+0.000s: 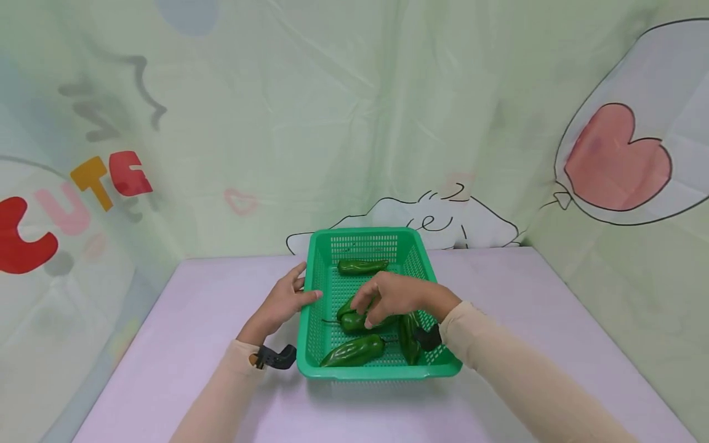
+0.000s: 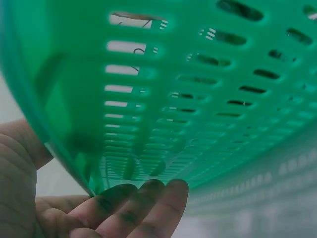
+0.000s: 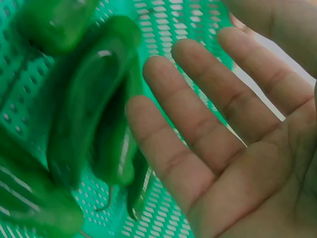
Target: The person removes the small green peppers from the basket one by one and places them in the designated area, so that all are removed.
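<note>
A green perforated plastic basket (image 1: pixel 382 372) holds several long green peppers (image 1: pixel 354 351). At its left side, my left hand (image 1: pixel 282 304) grips the rim, thumb over the edge and fingers along the outer wall. The left wrist view shows those fingers (image 2: pixel 153 213) against the slotted wall. Over the middle of the basket hovers my right hand (image 1: pixel 396 294), with nothing in its grasp. Seen in the right wrist view, its fingers (image 3: pixel 173 94) are spread and slightly bent beside a pair of peppers (image 3: pixel 89 109) lying together. In the head view this hand partly hides the middle peppers (image 1: pixel 354 323).
Under the basket is a pale lilac tabletop (image 1: pixel 183 344). A printed curtain (image 1: pixel 332 123) hangs behind the table and along both sides, close to the basket's far end. Each wrist carries a black device (image 1: pixel 277 357).
</note>
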### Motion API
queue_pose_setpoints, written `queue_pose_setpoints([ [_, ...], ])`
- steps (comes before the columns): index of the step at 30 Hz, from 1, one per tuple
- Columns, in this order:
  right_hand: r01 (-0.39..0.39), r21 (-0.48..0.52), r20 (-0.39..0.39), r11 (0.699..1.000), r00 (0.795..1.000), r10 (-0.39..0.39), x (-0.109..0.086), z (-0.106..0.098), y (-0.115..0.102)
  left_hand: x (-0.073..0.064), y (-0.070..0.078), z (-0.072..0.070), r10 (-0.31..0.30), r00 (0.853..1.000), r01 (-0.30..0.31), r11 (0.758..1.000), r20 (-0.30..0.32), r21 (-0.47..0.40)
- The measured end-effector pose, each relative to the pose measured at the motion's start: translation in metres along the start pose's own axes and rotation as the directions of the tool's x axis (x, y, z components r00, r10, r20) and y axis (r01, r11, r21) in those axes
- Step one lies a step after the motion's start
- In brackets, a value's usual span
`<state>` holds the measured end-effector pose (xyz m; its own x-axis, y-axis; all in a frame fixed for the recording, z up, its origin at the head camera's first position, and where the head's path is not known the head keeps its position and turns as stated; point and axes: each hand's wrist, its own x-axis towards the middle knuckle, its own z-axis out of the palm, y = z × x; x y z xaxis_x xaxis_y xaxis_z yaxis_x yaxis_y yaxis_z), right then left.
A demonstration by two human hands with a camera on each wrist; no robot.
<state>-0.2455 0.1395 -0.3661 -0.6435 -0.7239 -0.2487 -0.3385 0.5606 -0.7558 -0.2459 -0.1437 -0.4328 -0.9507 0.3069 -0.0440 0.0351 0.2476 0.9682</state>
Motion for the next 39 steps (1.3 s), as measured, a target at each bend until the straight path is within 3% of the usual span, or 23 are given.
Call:
queue_pose_setpoints([
  [6,-0.037,-0.047,0.091,0.998,0.995,0.041,0.011,0.015,-0.004,-0.001,-0.003,0.002,0.013,1.000,-0.013,0.999,-0.004,-0.031],
  [15,-0.082,-0.148,0.143,0.986,0.984,0.103,0.023,0.028,-0.004,-0.004,-0.003,0.007,0.023,0.998,-0.025,0.999,-0.066,-0.035],
  [25,-0.146,-0.231,0.156,0.962,0.970,0.185,0.025,0.042,-0.001,-0.005,-0.006,0.010,0.034,0.995,-0.039,0.998,-0.091,-0.047],
  [39,-0.171,-0.254,0.138,0.952,0.968,0.211,0.026,0.048,0.000,-0.007,-0.005,0.011,0.029,0.996,-0.034,0.998,-0.087,-0.054],
])
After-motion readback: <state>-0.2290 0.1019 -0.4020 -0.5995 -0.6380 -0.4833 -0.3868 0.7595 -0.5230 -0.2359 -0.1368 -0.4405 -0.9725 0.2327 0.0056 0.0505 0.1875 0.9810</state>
